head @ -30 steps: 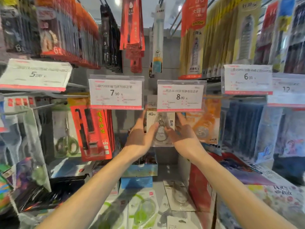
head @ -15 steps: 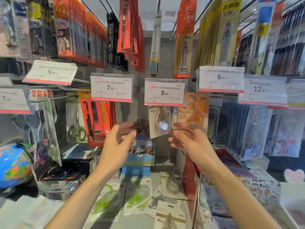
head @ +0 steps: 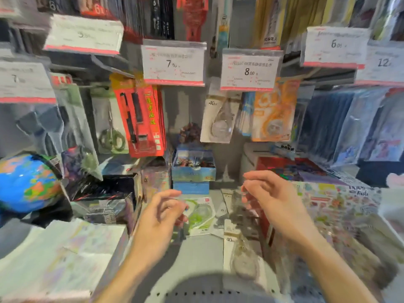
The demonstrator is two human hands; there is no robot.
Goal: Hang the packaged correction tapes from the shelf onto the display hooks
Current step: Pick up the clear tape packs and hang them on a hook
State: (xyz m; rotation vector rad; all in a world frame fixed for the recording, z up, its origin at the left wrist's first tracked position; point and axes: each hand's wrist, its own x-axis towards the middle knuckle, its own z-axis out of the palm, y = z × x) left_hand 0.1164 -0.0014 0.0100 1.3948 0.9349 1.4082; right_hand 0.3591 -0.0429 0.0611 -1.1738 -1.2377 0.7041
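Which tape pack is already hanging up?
The white 40m pack under the 8.00 tag. The others lie flat on the shelf.

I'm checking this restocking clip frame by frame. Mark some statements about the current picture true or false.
1. Both hands are empty. True: the left hand and right hand hold nothing.
2. A pack hangs under the 8.00 tag. True.
3. No packs lie on the shelf. False: one marked 40m lies there, with green ones.
4. The globe is at the right. False: it is at the left.
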